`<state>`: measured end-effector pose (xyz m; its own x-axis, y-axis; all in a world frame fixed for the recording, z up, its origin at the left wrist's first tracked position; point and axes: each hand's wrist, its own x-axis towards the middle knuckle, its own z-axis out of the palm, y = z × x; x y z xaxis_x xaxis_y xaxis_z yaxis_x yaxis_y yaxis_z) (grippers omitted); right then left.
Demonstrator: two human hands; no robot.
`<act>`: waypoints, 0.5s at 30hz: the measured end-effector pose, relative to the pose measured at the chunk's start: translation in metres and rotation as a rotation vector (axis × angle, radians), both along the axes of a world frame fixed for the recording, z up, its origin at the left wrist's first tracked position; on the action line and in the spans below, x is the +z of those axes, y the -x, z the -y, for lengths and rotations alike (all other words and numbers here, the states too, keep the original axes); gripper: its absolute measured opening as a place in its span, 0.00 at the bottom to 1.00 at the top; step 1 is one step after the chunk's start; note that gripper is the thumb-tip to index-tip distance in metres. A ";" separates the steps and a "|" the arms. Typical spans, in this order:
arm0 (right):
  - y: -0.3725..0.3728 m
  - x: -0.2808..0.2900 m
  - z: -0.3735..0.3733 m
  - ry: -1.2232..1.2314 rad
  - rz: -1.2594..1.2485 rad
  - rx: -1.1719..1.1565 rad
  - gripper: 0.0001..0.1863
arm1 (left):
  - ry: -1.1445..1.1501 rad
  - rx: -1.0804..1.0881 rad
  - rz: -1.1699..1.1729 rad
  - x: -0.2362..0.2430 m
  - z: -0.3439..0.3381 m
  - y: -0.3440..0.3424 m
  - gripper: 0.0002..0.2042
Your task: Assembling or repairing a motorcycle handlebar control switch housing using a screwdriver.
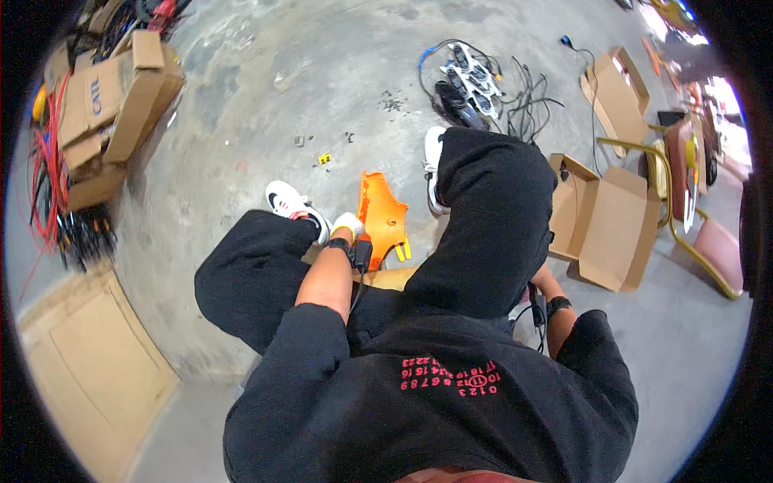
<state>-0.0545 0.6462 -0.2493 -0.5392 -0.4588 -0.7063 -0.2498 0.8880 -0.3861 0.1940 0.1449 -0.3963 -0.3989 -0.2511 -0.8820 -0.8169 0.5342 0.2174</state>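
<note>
An orange plastic panel [383, 211] with a curved outline and a small round hole stands between my legs. Two yellow prongs [403, 249] stick out at its lower right. My left hand [348, 224], in a white and yellow glove, grips the panel's left edge with its fingers closed. A black strap and a small black box with a cable [364, 256] sit at that wrist. Beside my right thigh, my right hand [541, 279] is mostly hidden by the leg, its fingers out of sight. That wrist also has a black strap [558, 304] and a cabled box.
Small dark bits and a yellow piece [324, 158] lie on the concrete floor ahead. Farther off are black cables [527, 101] and white-and-black parts [475, 79]. Open cardboard boxes [616, 217] and a chair [717, 249] stand right; a carton [121, 105] and red cables [50, 169] left.
</note>
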 end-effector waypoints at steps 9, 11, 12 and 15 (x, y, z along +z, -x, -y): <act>-0.003 -0.051 -0.014 -0.030 0.148 -0.356 0.09 | 0.044 0.223 -0.136 0.002 0.002 -0.013 0.18; -0.004 -0.061 -0.011 0.051 0.107 -0.299 0.09 | 0.099 0.082 -0.113 0.004 0.005 -0.012 0.19; -0.003 -0.064 -0.010 0.091 0.081 -0.264 0.09 | 0.043 0.116 -0.130 0.008 0.006 -0.012 0.20; 0.006 -0.063 0.001 0.094 0.056 -0.176 0.10 | -0.106 0.208 -0.050 0.027 0.008 -0.006 0.21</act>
<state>-0.0607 0.6456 -0.3120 -0.5780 -0.4258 -0.6961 -0.0696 0.8757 -0.4779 0.1998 0.1367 -0.3696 -0.3918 -0.2399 -0.8882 -0.8940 0.3273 0.3059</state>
